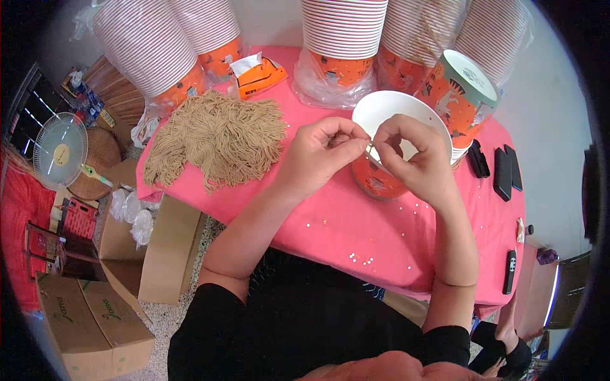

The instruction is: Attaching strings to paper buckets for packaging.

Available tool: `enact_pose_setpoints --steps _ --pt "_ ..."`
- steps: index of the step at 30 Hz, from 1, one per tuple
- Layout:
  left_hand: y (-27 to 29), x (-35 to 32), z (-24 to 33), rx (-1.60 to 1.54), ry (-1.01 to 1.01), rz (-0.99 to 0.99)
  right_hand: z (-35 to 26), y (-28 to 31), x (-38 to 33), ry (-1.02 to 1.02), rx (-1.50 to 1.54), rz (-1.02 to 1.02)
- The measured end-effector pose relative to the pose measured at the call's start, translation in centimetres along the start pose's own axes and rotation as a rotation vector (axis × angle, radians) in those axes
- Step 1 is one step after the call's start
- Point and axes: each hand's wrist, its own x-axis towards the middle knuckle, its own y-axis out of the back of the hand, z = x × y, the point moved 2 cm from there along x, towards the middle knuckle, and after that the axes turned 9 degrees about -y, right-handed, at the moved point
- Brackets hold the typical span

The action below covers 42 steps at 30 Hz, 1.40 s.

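Note:
Both my hands meet over a paper bucket, thumbs and forefingers pinched close together at its near rim. My left hand (321, 152) and my right hand (416, 152) grip a tiny tan strand (370, 145) that looks like thin cord; most of it is hidden by the fingertips. The paper bucket (378, 181), white inside and orange with printed figures outside, tilts toward me on the pink-covered table. To the left of my hands lies a large loose heap of tan cords (219, 136).
Tall stacks of nested paper buckets (343, 32) line the table's back. An upturned orange bucket (454, 101) stands at right, beside black phones (502, 174). An orange packet (259, 76) lies behind the cords. Small white dots (362, 258) dot the pink cloth (337, 232). An open carton (168, 254) stands lower left.

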Motion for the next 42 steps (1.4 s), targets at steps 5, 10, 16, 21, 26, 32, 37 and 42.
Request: enact_pose_setpoints --steps 5,10,16,21,26,32,37,42 --pt "-0.3 -0.1 0.4 0.015 0.008 -0.009 0.0 0.2 0.0 -0.032 0.001 -0.024" --pt "0.0 0.1 0.9 0.182 -0.056 -0.023 0.0 0.4 0.1 -0.006 0.020 -0.019" --pt "-0.7 0.5 1.6 0.035 0.071 -0.105 0.0 0.4 0.0 -0.026 0.021 -0.017" --pt "-0.8 0.7 0.9 -0.099 0.130 -0.095 -0.1 0.5 0.0 -0.003 -0.016 -0.012" --pt "-1.1 0.6 0.5 0.085 -0.020 -0.032 0.0 0.6 0.1 -0.045 0.001 -0.026" --pt "-1.4 0.3 0.7 0.149 0.006 -0.017 0.4 0.8 0.1 -0.006 -0.036 0.000" --pt "-0.9 -0.4 -1.2 0.096 -0.031 -0.026 0.9 0.8 0.3 0.022 -0.033 0.109" --pt "-1.1 0.0 -1.5 0.112 -0.133 0.009 0.5 1.2 0.3 0.114 -0.161 0.148"
